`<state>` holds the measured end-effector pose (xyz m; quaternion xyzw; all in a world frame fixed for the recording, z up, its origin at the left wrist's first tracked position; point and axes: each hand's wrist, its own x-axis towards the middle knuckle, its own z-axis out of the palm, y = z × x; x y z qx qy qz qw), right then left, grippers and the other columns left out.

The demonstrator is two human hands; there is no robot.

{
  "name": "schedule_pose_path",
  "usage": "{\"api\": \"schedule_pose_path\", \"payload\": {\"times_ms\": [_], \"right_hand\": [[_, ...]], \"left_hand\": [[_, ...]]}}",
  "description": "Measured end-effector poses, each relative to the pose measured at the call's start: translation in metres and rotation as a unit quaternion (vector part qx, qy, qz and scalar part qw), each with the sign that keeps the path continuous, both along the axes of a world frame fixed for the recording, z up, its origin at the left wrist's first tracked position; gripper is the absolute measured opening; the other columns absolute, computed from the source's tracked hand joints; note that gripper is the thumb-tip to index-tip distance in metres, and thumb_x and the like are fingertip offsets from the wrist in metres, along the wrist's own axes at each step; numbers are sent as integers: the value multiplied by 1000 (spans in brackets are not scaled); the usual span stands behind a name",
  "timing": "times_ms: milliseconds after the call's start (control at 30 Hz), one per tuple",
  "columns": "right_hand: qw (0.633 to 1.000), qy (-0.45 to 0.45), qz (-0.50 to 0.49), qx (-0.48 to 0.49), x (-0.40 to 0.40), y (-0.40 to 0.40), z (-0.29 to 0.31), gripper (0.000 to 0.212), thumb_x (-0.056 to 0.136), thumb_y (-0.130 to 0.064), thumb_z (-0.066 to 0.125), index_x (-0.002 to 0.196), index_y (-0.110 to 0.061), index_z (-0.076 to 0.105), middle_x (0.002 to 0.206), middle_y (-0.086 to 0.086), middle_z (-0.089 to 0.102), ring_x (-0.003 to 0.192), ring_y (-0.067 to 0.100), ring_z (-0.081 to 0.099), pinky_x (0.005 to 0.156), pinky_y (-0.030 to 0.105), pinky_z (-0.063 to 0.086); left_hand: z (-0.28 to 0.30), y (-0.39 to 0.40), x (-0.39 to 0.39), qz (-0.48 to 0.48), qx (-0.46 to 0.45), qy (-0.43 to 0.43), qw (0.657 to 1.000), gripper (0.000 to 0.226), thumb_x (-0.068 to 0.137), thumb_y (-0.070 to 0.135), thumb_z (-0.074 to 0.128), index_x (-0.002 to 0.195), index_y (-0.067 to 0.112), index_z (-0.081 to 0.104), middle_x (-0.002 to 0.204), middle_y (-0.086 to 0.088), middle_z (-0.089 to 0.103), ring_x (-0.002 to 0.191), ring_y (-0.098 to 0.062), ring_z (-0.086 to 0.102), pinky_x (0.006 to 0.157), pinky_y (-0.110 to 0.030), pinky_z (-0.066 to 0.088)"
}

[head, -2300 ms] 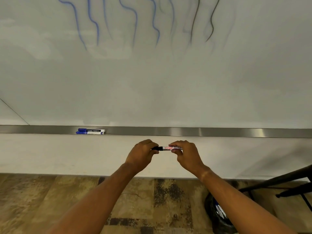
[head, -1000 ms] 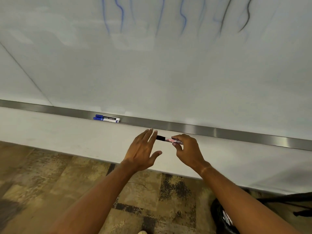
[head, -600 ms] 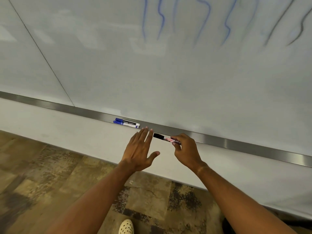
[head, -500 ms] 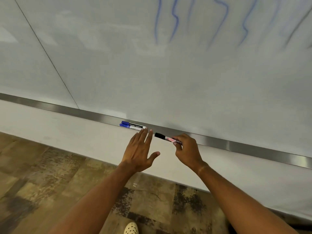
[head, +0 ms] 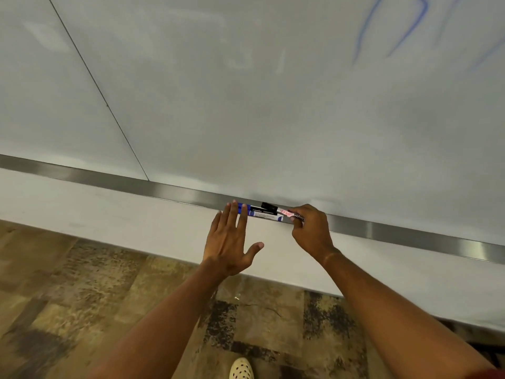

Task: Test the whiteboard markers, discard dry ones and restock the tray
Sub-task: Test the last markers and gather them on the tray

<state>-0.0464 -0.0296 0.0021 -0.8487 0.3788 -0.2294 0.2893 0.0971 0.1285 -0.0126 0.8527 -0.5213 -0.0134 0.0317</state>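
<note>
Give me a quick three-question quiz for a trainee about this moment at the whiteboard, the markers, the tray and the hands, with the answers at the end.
1. True or false: the left hand grips a marker.
2. Which hand holds the black-capped marker at the metal tray? A) left B) right C) both
3. Fill in: the markers already lying in the tray have ____ caps.

Key
1. False: its fingers are spread straight and hold nothing.
2. B: the right hand pinches its back end, with the black cap pointing left over the tray.
3. Blue.
</note>
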Motion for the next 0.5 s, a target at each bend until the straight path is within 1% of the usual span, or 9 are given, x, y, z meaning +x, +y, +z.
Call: {"api": "schedule_pose_path", "payload": {"times_ms": [167,300,500], "right_hand": [[999,33,8,-26,31,-5,-4,28,86,-1,59,109,-12,72,102,9,70,96,26,58,83,27,44],[996,53,12,-70,55,-11,-8,27,86,-5,59,106,-14,74,96,6,73,93,27,59,82,31,44],[995,68,27,-68,79,-11,-17,29,83,-6,56,100,-18,75,88,6,74,86,30,60,79,38,50]], "left_hand": [[-9,-4,18,2,-4,12,1000,95,84,76,13,147,13,-18,156,-12,-17,143,-27,-17,117,-41,-4],[-14,-7,28,1,2,12,1000,95,84,75,14,147,12,-19,156,-14,-16,144,-27,-15,118,-41,-3],[-25,-10,38,10,-2,31,999,94,85,74,16,148,11,-16,157,-14,-13,144,-26,-12,118,-41,-1]]}}
